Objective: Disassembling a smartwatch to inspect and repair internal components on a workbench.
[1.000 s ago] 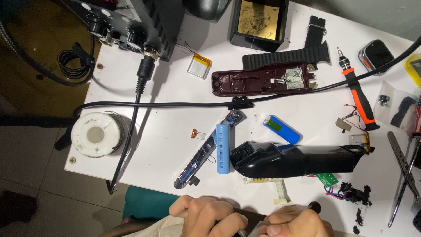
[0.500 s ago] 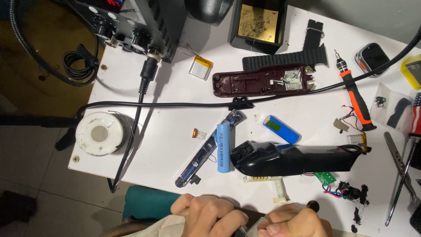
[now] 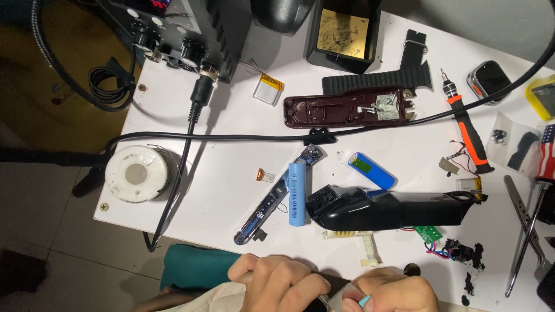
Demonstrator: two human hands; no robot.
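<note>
Illumination: strong overhead light on the white table (image 3: 231, 173), slightly overexposed at centre. Short, soft shadows fall beside the objects. Upper left and lower left of the frame stay dim. Focus sharp; mild softness at the bottom edge.

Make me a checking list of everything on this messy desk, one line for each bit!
Surface: white table, crowded.
Job's things: small dark object, mostly hidden, between both hands at the near edge.
Clutter: black clipper shell, blue battery, maroon cover, orange screwdriver, solder spool.
Grippers: left hand and right hand close together; grip unclear.
Cables: black cable crosses the table.
Surroundings: tiled floor.
</note>
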